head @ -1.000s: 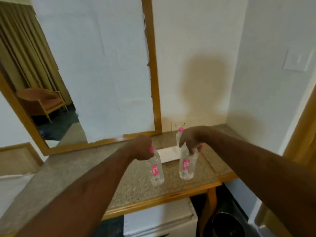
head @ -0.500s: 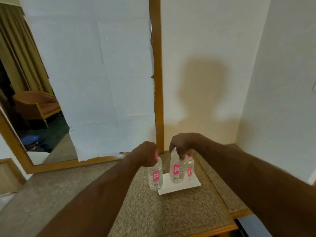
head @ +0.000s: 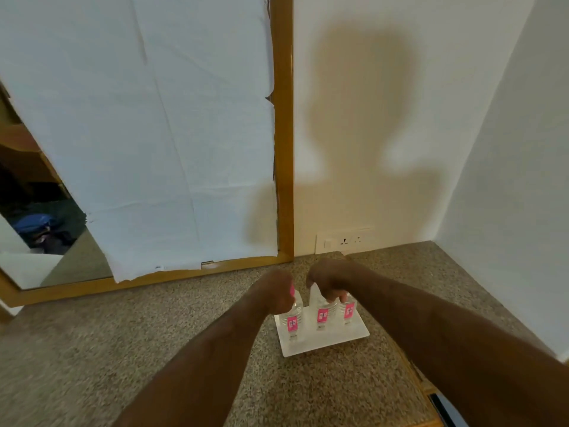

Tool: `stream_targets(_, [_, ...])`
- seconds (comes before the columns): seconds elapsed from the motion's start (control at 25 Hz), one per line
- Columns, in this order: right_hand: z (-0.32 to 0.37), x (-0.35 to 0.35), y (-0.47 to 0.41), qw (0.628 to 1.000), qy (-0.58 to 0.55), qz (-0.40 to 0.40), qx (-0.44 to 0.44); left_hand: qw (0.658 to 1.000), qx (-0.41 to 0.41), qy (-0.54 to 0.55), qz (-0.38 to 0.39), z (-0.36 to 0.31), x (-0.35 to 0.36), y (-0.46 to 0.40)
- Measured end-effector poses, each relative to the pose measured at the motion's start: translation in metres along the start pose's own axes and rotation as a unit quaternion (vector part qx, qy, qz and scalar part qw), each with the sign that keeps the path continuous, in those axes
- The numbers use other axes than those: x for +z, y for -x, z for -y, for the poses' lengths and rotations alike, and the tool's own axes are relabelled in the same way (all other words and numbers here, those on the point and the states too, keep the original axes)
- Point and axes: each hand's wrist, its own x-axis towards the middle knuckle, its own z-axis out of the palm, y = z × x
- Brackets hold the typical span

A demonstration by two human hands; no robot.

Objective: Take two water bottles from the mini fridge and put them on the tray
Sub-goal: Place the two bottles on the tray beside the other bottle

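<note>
Two bottles are being set upright on the white tray (head: 358, 334), w/ a third bottle (head: 349, 309) already standing at its right. The left hand (head: 274, 292) is being kept closed around the neck of the left bottle (head: 292, 323); the right hand (head: 328, 280) is closed over the top of the middle bottle (head: 321, 315). Top grips are being used so bases can be seated flat, approx. in a row. Full base contact cannot be told.

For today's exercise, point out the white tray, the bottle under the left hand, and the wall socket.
white tray (head: 326, 345): head view, bare front surface.
left-hand bottle (head: 292, 323): head view, pink label.
wall socket (head: 345, 241): head view, plate face.
</note>
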Motion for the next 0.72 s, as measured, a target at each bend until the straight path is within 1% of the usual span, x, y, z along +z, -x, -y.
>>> stream_targets(0.16, [-0.005,0.008,-0.02,1.0,0.013,0.01,-0.023,1.0,-0.012,0.01,-0.006,-0.001,0.009,-0.016])
stream_targets(0.4, [-0.005,0.013,-0.038,0.996,0.051,0.012,-0.07,0.999,-0.038,0.015,0.02,0.002,0.007,-0.037])
stream_targets(0.6, [-0.008,0.012,-0.047,0.997,0.053,0.028,-0.057,0.999,-0.014,-0.011,0.035,0.001,0.008,-0.043])
stream_targets(0.72, [-0.01,0.012,-0.049,0.997,0.067,0.023,-0.042,0.999,-0.002,-0.011,0.036,-0.004,0.007,-0.046])
